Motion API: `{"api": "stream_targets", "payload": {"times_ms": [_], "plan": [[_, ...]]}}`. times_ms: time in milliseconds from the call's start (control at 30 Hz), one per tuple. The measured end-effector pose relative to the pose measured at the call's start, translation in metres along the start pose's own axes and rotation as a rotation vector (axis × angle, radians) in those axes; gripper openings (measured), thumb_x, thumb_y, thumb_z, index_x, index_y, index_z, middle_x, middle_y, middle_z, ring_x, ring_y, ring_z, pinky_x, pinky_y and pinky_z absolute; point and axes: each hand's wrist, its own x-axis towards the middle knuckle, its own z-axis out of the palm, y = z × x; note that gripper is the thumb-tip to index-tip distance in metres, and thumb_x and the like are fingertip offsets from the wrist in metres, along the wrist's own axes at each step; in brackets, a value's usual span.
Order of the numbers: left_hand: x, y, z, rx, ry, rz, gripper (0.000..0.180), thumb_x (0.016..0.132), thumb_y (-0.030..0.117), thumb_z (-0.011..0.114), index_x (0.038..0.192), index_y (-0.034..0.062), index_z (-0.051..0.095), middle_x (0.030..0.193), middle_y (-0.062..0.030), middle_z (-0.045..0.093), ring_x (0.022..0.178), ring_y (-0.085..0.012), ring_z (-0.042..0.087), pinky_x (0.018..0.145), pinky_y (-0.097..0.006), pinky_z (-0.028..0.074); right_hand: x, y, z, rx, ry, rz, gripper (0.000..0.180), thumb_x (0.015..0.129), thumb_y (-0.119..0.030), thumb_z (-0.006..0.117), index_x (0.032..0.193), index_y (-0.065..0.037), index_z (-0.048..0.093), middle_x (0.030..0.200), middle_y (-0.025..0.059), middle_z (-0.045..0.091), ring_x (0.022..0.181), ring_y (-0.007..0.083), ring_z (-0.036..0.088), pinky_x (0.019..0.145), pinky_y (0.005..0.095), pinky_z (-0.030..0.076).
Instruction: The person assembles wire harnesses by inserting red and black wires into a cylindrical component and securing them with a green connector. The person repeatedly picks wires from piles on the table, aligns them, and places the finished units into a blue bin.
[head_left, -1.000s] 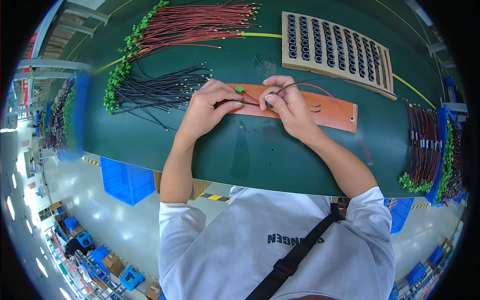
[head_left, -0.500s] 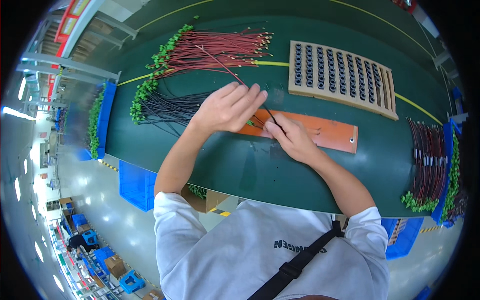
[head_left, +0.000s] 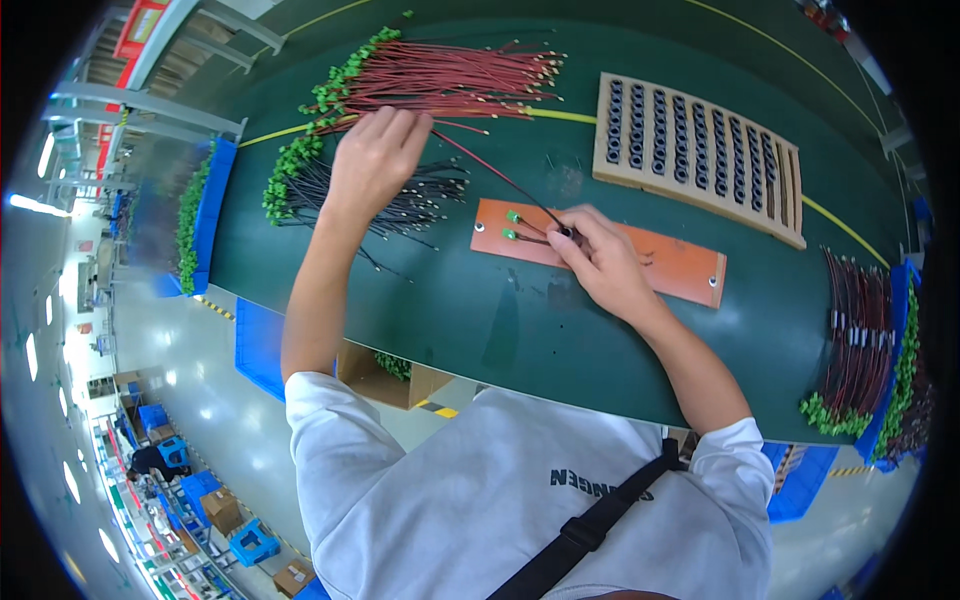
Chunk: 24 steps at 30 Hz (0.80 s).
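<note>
My left hand (head_left: 378,160) is raised over the tips of the wire bundles, its fingers closed at the end of a red wire (head_left: 490,178). That wire runs taut, down and to the right, to my right hand (head_left: 600,262). My right fingers pinch a small dark piece (head_left: 569,234), its shape partly hidden. Out of the same grip come two short dark leads ending in green connectors (head_left: 512,235), above an orange board (head_left: 680,275). A bundle of red wires (head_left: 450,80) with green connectors lies beyond my left hand, and black wires (head_left: 410,200) lie beside it.
A wooden rack (head_left: 700,150) holding rows of dark rings stands at the far right of the green table (head_left: 450,310). Bundled wires (head_left: 855,330) lie at the right edge by a blue bin (head_left: 890,370). An open cardboard box (head_left: 375,380) sits below the near edge.
My left hand has moved left, away from my right hand, drawing the red wire out straight. The green connectors now show beside my right hand, which stays over the board.
</note>
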Motion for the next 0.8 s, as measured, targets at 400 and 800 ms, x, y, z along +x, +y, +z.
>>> {"api": "stream_targets", "payload": {"times_ms": [400, 800], "plan": [[-0.011, 0.119, -0.004, -1.992, -0.111, -0.936, 0.014, 0.091, -0.009, 0.071, 0.103, -0.0030, 0.065, 0.104, -0.0163, 0.075, 0.092, -0.0218, 0.076, 0.085, -0.032, 0.063, 0.016, 0.001, -0.009, 0.421, 0.018, 0.367, 0.021, 0.104, -0.015, 0.065, 0.111, 0.004, 0.061, 0.085, 0.0039, 0.065, 0.061, 0.0065, 0.057, 0.052, 0.0241, 0.046], [-0.015, 0.158, 0.012, -1.959, 0.217, -0.968, 0.012, 0.096, -0.010, 0.064, 0.103, -0.0023, 0.059, 0.108, -0.0182, 0.071, 0.102, -0.0288, 0.075, 0.090, -0.035, 0.063, 0.021, 0.000, -0.016, 0.535, 0.038, 0.479, 0.025, 0.102, -0.024, 0.069, 0.107, 0.000, 0.062, 0.075, 0.0008, 0.064, 0.061, 0.0058, 0.059, 0.053, 0.0211, 0.048]]}}
